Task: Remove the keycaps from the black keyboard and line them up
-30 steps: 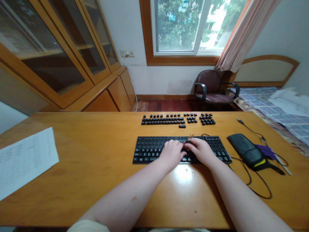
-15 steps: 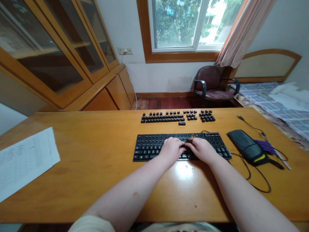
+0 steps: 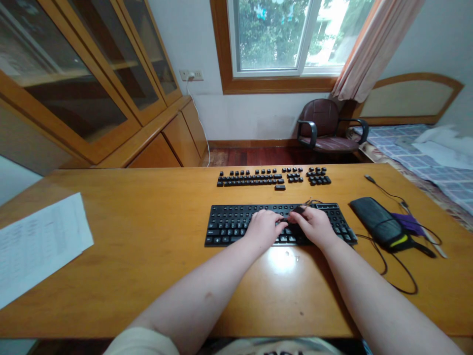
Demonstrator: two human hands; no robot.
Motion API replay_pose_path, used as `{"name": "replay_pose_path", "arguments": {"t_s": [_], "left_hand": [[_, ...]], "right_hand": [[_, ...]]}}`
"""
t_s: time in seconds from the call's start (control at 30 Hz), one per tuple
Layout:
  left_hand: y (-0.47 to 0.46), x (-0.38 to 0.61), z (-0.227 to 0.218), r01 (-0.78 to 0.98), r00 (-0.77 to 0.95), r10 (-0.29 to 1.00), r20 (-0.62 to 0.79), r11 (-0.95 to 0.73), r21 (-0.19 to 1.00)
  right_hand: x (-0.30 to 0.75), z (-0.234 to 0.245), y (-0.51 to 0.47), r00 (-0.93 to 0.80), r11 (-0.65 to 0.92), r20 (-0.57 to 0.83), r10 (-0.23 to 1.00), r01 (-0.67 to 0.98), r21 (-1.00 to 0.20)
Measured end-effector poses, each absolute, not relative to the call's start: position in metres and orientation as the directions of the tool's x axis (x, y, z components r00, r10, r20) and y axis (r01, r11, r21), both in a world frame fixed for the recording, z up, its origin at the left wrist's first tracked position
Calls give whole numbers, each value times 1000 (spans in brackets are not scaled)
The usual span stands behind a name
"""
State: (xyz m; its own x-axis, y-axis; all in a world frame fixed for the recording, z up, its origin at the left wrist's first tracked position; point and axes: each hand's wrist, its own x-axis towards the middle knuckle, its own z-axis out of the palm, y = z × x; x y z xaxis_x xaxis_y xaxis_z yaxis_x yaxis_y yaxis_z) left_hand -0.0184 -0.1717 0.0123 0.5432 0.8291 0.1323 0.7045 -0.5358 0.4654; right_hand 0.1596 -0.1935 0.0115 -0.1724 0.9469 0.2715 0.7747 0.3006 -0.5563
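A black keyboard (image 3: 225,224) lies lengthwise on the wooden desk, with keycaps off its upper rows. My left hand (image 3: 263,228) rests over its middle, thumb and forefinger brought together at a small dark piece too tiny to name. Beside it, my right hand (image 3: 315,226) grips a small dark keycap puller (image 3: 298,210), whose thin wire ends point up and away. The fingertips of both hands almost meet above the keys. Beyond the keyboard, removed keycaps (image 3: 251,182) stand in rows, a single wider keycap (image 3: 280,188) in front of them.
To the right lie a dark grey pouch (image 3: 375,219), a purple item (image 3: 408,224) and a black cable (image 3: 406,283). Printed paper sheets (image 3: 44,241) cover part of the left side. Past the desk's far edge stands an armchair (image 3: 321,123).
The puller in my right hand has turned, its wire ends now showing farther up and right. My right hand has shifted slightly; the left stays nearly in place.
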Motion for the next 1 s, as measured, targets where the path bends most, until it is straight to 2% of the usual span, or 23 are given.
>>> {"name": "replay_pose_path", "arguments": {"t_s": [0.13,0.27,0.37,0.5,0.6,0.73,0.9,1.0], "left_hand": [[-174,-20,11,679,524,832,181,-537,501],[-175,-22,7,592,502,816,288,-567,573],[-176,-23,5,538,485,801,350,-589,604],[-176,-22,6,529,441,813,380,-578,621],[-177,-21,8,528,413,830,375,-554,643],[-178,-21,12,523,366,864,345,-498,692],[-177,-22,15,461,390,859,331,-493,737],[-174,-24,16,434,411,859,305,-479,763]], "right_hand": [[162,14,-193,-155,297,284,946,764,-572],[163,17,-195,-129,310,325,937,736,-601],[160,15,-196,-55,261,302,952,659,-705],[154,10,-196,74,167,218,973,428,-888],[151,9,-197,118,140,194,974,359,-923],[152,8,-197,98,177,234,967,401,-899],[154,9,-196,-23,217,221,975,311,-925],[154,11,-196,-82,252,238,968,315,-915]]}}
